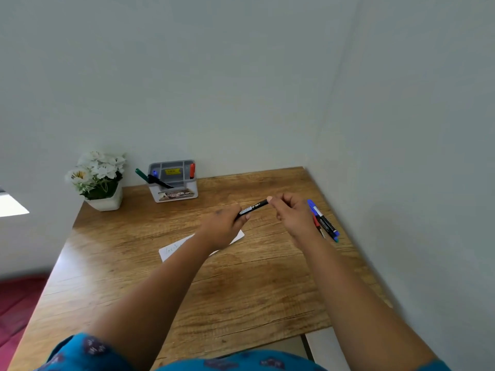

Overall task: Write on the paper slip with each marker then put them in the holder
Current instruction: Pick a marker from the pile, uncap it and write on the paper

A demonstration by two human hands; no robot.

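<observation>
A black marker [253, 207] was held level above the surface [241, 285] between both hands, nearer the person than the holder [174, 180]. The left hand [223, 226] wrapped its fingers round the lower barrel end; the right hand [293, 212] pinched the upper end, thumb tip pressed at the cap end, so each grip was closed on the marker. Whether the cap was being pulled off or pushed on could not be told. Risks, as judged: a cap pulled hard could release suddenly and the tip could streak a hand or the wood; a cap seated loosely could let the marker dry out; a slack hold could let the marker drop and roll. The paper slip [171, 250], already bearing faint writing, lay on the surface nearer the person than the holder, directly below the left hand and partly hidden by that wrist; unweighted, it could slide when written on. The spare markers [324, 222], blue, black and red among them, lay bunched right of the holder, close to the wall [401, 129], where the right forearm could knock them. The holder stood at the far edge against the back wall, with green, black, blue and red markers in it, the green and black leaning out to its left and liable to tip if bumped. A flower pot [103, 188] stood left of the holder. The surface was wood-grained and set into a corner of pale walls; a red floor covering [18, 303] showed far to the left of the holder and nearer the person.
</observation>
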